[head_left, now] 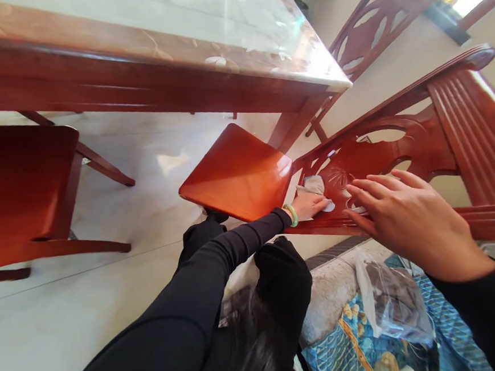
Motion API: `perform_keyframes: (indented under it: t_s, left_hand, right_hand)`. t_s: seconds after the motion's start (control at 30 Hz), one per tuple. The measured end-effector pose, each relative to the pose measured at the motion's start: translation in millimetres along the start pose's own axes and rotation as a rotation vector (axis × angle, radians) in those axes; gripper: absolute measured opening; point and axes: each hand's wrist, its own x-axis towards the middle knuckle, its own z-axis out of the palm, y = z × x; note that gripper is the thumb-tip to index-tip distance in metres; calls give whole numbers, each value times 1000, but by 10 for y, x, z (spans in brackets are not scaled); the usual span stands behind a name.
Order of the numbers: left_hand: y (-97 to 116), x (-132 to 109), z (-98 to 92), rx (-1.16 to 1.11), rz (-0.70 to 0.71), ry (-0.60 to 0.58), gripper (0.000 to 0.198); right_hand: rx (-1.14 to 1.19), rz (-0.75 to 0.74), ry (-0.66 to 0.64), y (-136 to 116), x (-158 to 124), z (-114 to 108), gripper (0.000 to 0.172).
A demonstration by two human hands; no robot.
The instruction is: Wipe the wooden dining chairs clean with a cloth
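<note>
My left hand, with a pale green bangle at its wrist, reaches down to the lower part of a carved red-brown chair back. It holds a whitish-grey cloth against the wood, and the cloth sticks out on both sides of the fingers. My right hand is raised nearer the camera, in front of the same chair back. Its fingers are stretched and slightly apart. A small whitish patch shows beneath them, and I cannot tell what it is. The glossy chair seat lies left of my left hand.
A stone-topped table with a wooden frame fills the upper left. Another chair stands at the left, and a further chair back rises behind. At lower right, a clear plastic bag rests on blue patterned fabric.
</note>
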Motion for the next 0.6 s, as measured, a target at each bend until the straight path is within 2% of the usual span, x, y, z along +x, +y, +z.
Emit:
perform_keyframes:
  t_s: [0.1,0.17,0.23,0.37,0.43,0.5,0.6]
  left_hand:
    - [183,-84,72,-239,-47,32,43]
    - [174,-127,84,-335,-23,52,43]
    - [65,-139,58,-343,68,46,42]
    - [-312,-31,-57,-167,261,-112,39]
    - [-486,53,-89,-92,263,-154,37]
    - [-599,112,-81,-92,225,-144,34]
    - [-622,119,-18,-214,115,-83,26]
  right_hand:
    - [33,-7,89,-35,26,-31,63]
    - [31,-37,149,-64,24,-82,55]
    - [-19,-92,218,-84,16,-136,46]
    - [-115,-171,239,-51,27,-166,42]
    - [-109,-154,231,-1,43,-155,44]
    - [-96,-120,236,38,25,-164,46]
    - [59,-200,357,-36,-171,-197,56]
